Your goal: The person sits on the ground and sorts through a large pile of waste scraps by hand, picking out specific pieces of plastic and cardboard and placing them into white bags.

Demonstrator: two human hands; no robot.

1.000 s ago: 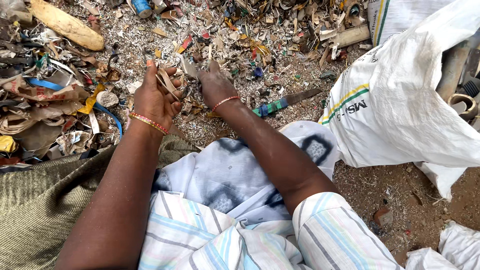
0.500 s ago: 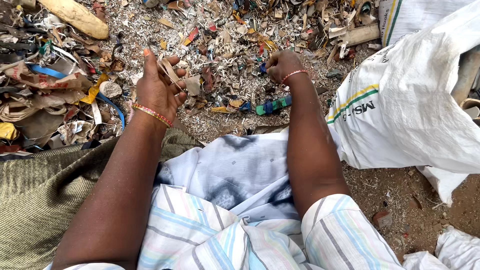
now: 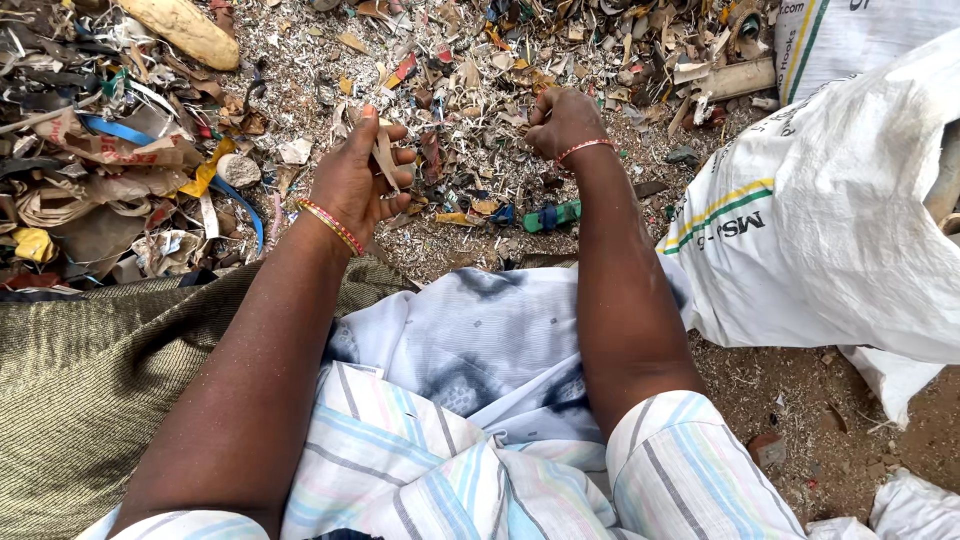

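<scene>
My left hand (image 3: 358,178) is raised palm up over a pile of mixed scraps (image 3: 470,80), its fingers curled around a thin tan strip (image 3: 384,152). My right hand (image 3: 562,120) reaches further out into the same pile, fingers closed down among small bits of paper and plastic; what it grips is hidden. Both wrists wear bangles. A green and blue piece (image 3: 552,215) lies on the ground between my arms.
A large white woven sack (image 3: 840,230) stands at the right. A heap of straps, cardboard and shoe parts (image 3: 100,170) fills the left. A tan rounded chunk (image 3: 185,30) lies top left. Olive cloth (image 3: 90,380) and a pale printed cloth (image 3: 480,340) cover my lap.
My right hand has moved from beside my left hand out to the right and further into the scrap pile. My left hand keeps hold of the strip.
</scene>
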